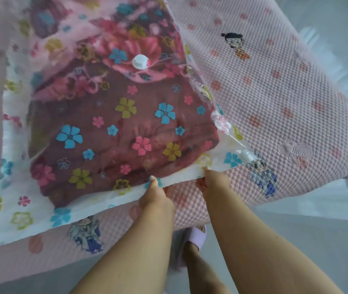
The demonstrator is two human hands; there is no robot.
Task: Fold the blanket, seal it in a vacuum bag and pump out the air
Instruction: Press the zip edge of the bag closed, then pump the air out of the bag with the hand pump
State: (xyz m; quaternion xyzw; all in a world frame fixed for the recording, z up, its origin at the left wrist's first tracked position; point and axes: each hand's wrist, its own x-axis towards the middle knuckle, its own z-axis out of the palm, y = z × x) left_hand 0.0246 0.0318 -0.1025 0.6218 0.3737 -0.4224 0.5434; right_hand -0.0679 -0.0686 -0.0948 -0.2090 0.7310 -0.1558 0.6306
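Pale grey floor [296, 240], pink textured mattress [285, 92]

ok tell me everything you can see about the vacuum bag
The vacuum bag is clear plastic printed with blue, pink and yellow flowers, with a white round valve on top. A folded dark red floral blanket fills it. It lies on a pink textured mat. Both hands, left and right, pinch its near white edge.

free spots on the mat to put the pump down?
Bare mat right of the bag, up to the floor. A narrow strip runs below the bag's near edge. Crowded: that edge, pinched by left hand and right hand.
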